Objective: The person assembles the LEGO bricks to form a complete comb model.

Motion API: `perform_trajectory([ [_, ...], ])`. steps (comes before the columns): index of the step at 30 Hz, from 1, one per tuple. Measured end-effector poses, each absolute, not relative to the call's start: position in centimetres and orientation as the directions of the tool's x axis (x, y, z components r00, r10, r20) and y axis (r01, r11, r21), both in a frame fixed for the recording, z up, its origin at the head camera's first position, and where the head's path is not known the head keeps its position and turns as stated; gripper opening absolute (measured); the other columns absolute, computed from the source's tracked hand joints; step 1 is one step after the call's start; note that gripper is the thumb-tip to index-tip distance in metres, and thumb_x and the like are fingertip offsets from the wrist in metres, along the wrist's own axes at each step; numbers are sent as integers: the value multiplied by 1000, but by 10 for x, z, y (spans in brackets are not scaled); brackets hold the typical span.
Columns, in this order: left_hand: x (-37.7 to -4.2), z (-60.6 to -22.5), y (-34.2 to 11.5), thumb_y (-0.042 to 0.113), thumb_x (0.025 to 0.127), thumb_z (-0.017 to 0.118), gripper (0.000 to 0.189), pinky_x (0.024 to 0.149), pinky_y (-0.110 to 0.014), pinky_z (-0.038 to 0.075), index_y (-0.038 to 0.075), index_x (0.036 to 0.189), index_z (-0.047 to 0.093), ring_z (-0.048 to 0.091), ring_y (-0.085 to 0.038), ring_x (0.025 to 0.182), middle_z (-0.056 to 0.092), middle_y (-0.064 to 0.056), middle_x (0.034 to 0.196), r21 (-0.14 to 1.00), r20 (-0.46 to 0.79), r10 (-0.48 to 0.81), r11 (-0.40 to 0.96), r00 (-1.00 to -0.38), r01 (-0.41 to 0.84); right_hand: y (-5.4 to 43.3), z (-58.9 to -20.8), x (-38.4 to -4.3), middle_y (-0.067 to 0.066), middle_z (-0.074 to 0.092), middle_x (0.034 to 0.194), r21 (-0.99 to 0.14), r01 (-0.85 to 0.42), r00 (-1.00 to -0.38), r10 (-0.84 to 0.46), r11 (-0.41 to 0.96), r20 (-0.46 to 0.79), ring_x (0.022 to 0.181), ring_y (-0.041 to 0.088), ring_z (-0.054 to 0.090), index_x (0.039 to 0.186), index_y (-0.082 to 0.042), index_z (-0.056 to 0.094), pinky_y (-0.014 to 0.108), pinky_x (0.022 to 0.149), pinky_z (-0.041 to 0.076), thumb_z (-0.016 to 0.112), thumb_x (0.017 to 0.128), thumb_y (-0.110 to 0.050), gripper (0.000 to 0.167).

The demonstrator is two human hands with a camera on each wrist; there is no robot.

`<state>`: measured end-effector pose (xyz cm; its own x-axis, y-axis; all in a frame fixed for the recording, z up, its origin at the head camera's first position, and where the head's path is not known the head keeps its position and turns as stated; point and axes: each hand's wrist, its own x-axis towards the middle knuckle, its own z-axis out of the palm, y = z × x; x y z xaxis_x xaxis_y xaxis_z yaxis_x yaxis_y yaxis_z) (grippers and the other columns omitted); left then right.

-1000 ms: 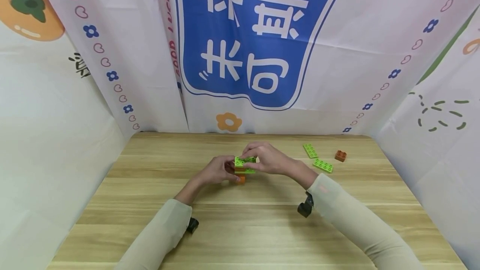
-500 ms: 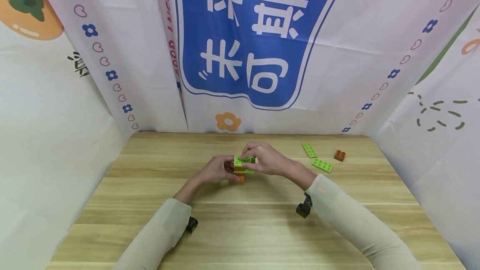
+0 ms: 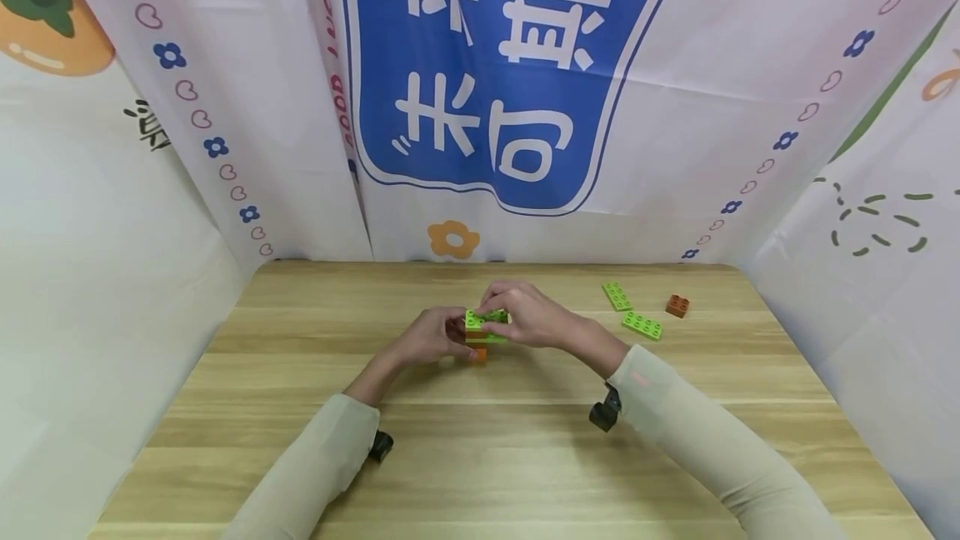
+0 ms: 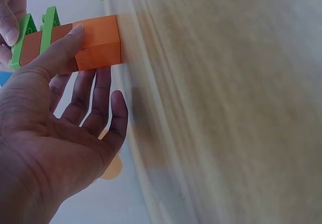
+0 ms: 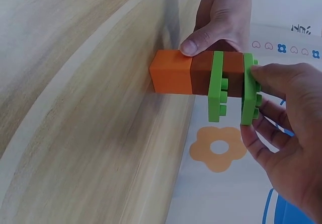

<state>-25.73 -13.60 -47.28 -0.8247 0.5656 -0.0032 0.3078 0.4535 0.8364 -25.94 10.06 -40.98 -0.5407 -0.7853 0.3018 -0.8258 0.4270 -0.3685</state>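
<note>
A small tower of toy building bricks stands on the table. From the bottom it has an orange block [image 5: 172,73], a brown brick [image 5: 201,75], a green plate [image 5: 215,90], another brown brick [image 5: 233,73] and a top green plate [image 5: 248,93]. Both plates stick out to one side past the bricks. My left hand [image 3: 431,337] grips the lower tower, its thumb across the orange block and the lower brown brick. With thumb and fingers, my right hand [image 3: 528,315] pinches the top green plate, hiding part of its studs in the head view.
Two loose green plates, one behind [image 3: 617,297] and one nearer [image 3: 642,325], lie right of the hands on the wooden table [image 3: 480,457]. A loose brown brick [image 3: 677,305] sits beyond them. Printed cloth [image 3: 637,157] hangs behind the table's back edge.
The head view has shifted slightly. Both hands keep the same hold on the tower, with no clear movement of the bricks.
</note>
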Motion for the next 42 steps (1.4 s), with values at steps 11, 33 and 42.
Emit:
perform_trajectory([
  [11,-258,-471,-137,8,88,87,26,92,-38,60,11,109,73,71,-18,100,75,-4,108,831,-17,561,468,-828,300,98,-407,-257,6,74,107,-366,-814,-559,-778,451,287,99,18,70,114,-4,81,26,83,58,82,94,-10,20],
  [33,-259,-470,-135,9,86,89,35,89,-36,60,10,117,72,69,-16,96,74,-2,106,814,-20,558,491,-830,310,117,-397,-262,7,75,122,-380,-790,-583,-780,481,225,112,22,72,130,-6,74,40,98,59,76,100,-22,34],
  [42,-257,-468,-135,12,84,92,34,90,-37,59,10,112,72,69,-16,95,73,-2,104,820,-33,536,497,-843,284,142,-391,-261,10,74,128,-399,-758,-617,-766,516,182,120,23,69,133,-8,73,44,105,56,75,101,-23,35],
])
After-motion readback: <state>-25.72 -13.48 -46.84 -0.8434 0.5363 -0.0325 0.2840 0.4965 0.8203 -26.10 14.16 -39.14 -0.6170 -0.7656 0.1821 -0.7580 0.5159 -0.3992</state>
